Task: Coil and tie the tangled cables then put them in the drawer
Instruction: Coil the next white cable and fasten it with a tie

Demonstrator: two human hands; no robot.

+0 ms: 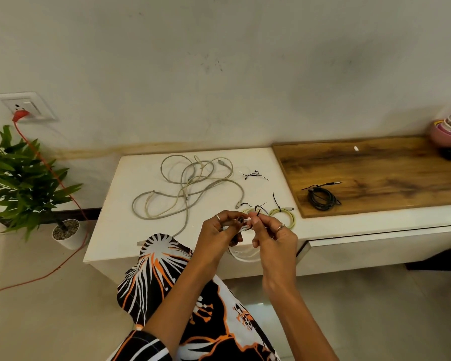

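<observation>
Here, seen from the head camera, both hands meet over the near edge of the white cabinet top (120, 204). The left hand (220, 230) curls round a coiled white cable (242, 254) whose loops hang below, while the right hand (274, 234) pinches a black tie (258, 212) at its top. Behind them lie tangled grey cables (188, 186), a tied yellow coil (284, 214), and a black coil (322, 199) on the wooden board (388, 173).

White cabinet top (130, 204), tangled grey cables (188, 188), wooden board (375, 173)
</observation>
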